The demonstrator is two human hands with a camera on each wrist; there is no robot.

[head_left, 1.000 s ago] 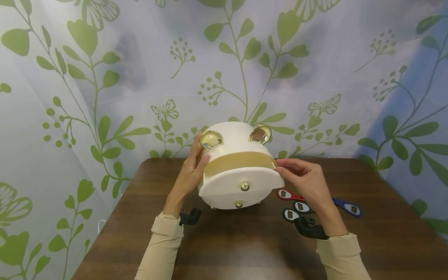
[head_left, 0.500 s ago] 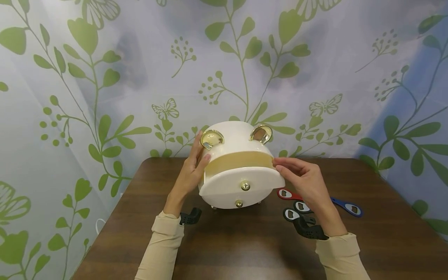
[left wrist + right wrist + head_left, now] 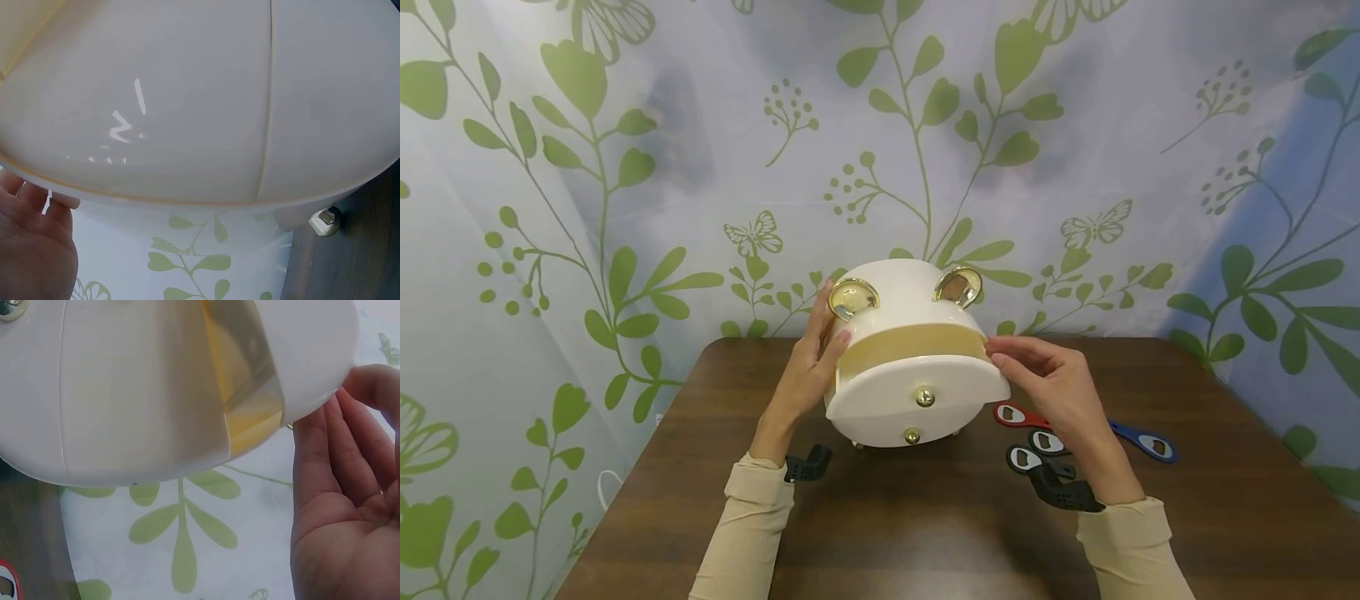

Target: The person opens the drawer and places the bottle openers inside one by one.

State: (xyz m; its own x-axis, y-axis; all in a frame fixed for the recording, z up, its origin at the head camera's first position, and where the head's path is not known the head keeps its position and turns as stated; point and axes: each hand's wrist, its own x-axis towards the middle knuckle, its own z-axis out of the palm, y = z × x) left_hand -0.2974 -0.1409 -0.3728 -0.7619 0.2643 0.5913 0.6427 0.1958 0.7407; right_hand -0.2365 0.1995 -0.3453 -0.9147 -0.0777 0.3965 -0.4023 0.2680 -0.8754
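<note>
A glossy white drawer box (image 3: 897, 287) with two gold ears stands on short feet on the table. Its upper drawer (image 3: 880, 387), with a gold knob, is pulled partly out and shows a yellowish inside. Below it sits a second gold knob (image 3: 912, 436). My left hand (image 3: 801, 375) holds the box's left side, thumb at the front edge and fingers reaching back behind the left ear. On the right side, my right hand (image 3: 1045, 367) grips the box's edge beside the opening, thumb and fingertips close together; the right wrist view shows those fingers (image 3: 315, 450) partly behind the rim.
Several bottle openers lie right of the box, partly under my right wrist: a red one (image 3: 1011, 415), a blue one (image 3: 1153, 448) and black ones (image 3: 1024, 459). The brown table (image 3: 880, 533) ends against a leaf-patterned curtain (image 3: 880, 125).
My right fingertips have shifted very slightly at the box's right edge. The box, its pulled-out drawer and my left hand stay as they were.
</note>
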